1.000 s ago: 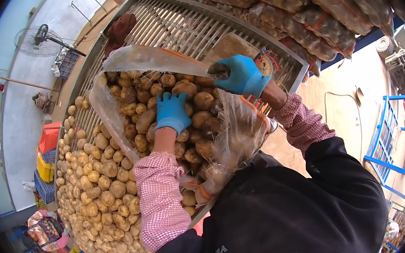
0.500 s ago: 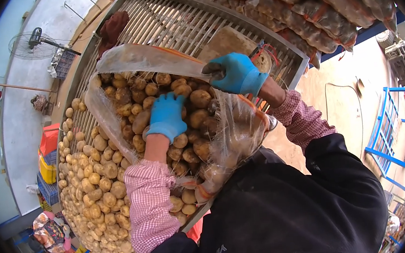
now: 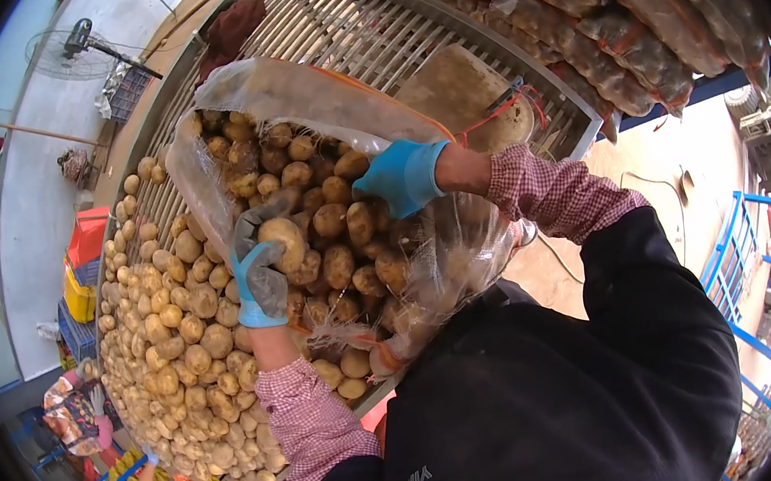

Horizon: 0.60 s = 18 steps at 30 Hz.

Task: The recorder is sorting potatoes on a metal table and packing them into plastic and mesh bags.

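In a blue glove with a grey palm, my left hand [image 3: 261, 277] is turned palm up and holds a pale potato [image 3: 282, 242] at the left side of the open bag. My right hand [image 3: 403, 178], gloved alike, reaches down into the bag from the right with its back showing. Its fingertips are hidden against the potatoes [image 3: 331, 220], so what they grip cannot be made out. The clear plastic bag [image 3: 270, 79] has an orange stripe along its edge and lies open, full of brownish, soil-marked potatoes.
Loose, cleaner potatoes [image 3: 181, 346] cover the slatted metal table [image 3: 315, 18] left of the bag. A dirty board [image 3: 455, 92] with a red cord lies beyond it. Filled sacks [image 3: 587, 13] are stacked at the far right. Other people [image 3: 74, 409] are at lower left.
My left hand has turned over from the pile and now holds a potato at the bag's left side. My right hand has left the bag's edge and moved left, down onto the potatoes.
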{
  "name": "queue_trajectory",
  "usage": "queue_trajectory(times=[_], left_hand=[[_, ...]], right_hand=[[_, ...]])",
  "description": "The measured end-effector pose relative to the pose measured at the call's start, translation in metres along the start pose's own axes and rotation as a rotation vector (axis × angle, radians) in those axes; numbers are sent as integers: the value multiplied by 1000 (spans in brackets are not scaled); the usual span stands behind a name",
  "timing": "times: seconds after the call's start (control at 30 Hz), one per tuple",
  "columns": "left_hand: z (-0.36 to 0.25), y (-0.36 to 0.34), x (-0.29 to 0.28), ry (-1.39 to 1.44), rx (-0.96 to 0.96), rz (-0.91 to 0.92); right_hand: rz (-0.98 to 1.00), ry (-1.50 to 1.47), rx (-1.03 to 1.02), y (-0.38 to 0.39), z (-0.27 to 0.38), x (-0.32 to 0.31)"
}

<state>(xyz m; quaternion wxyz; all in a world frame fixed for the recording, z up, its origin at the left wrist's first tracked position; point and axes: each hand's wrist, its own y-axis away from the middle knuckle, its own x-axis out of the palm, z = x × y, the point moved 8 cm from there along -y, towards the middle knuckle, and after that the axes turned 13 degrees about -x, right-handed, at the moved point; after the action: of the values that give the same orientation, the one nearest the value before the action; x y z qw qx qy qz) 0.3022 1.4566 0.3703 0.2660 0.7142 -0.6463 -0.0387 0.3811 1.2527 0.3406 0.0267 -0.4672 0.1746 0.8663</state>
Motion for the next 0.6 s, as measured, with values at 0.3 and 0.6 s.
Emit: queue_trajectory(times=[0.3,0.6], left_hand=[[58,4,45,-832,-207,196],[28,-3,38,-671,143,-36]], right_hand=[[259,57,19,-31,10,17],[-359,-468,78,-48,-46,-36]])
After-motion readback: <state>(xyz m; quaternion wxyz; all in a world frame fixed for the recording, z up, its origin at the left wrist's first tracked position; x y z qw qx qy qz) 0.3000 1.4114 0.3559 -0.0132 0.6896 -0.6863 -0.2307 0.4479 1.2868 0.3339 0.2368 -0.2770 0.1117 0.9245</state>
